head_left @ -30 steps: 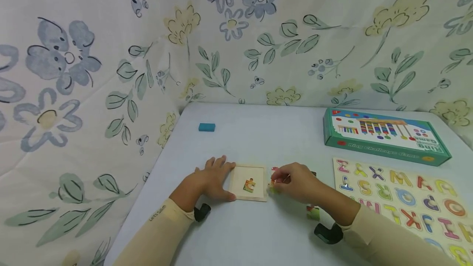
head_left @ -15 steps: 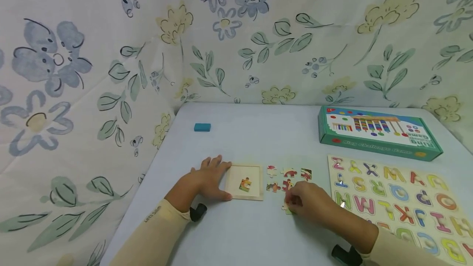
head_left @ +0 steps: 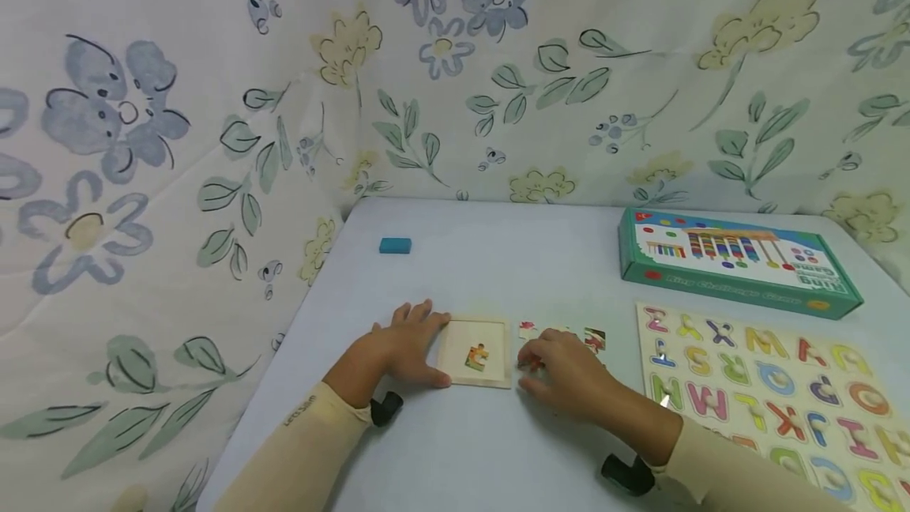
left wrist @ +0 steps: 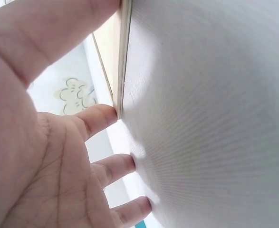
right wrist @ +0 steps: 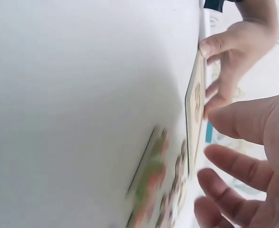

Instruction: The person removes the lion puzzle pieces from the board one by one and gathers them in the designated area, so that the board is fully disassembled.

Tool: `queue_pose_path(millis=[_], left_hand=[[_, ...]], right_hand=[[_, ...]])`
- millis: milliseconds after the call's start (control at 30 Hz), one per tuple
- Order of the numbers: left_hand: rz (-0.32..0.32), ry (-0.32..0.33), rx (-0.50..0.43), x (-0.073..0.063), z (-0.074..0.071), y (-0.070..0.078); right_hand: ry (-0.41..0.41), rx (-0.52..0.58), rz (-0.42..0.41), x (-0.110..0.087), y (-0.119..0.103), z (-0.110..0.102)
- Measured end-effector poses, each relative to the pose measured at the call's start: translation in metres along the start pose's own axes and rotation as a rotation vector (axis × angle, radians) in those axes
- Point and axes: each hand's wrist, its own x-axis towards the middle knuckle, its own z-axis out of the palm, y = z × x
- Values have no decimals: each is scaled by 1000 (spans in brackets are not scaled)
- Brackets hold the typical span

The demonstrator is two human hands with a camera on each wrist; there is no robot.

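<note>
My left hand (head_left: 401, 348) spreads along the left side of a small square wooden puzzle tray (head_left: 509, 354). Its thumb and forefinger touch the tray's edge in the left wrist view. One jigsaw piece (head_left: 477, 357) lies inside the tray. To the right, my right hand (head_left: 572, 376) hovers over loose jigsaw pieces (head_left: 596, 340) and hides most of them. In the right wrist view its thumb (right wrist: 244, 118) and fingers (right wrist: 239, 164) stand apart with nothing visible between them. Several pieces (right wrist: 151, 175) lie below them, blurred.
A board of colourful letters (head_left: 757, 385) lies at the right of the white table (head_left: 498, 259). Behind it sits a green game box (head_left: 739, 263). A small blue block (head_left: 395, 246) rests at the back left. Flowered cloth (head_left: 540, 101) hangs behind.
My right hand moved right and toward me to the nearer pieces, then came back left over the pieces beside the tray. The left hand and the piece in the tray stayed put.
</note>
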Motion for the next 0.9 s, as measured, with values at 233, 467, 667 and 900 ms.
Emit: queue_pose_path(millis=[233,467,667,900], left_hand=[[6,-16,9,1,0,4],[-2,-16,19,2,0,5],[-6,-17,18,2,1,3],[-7,-12,23,3,1,-2]], right_hand=[[-6,-16,24,31,-24,16],[-8,-60,17,44,-31,23],[-35,-84,13,48,-36,24],[-31,-48,8,39,-34,5]])
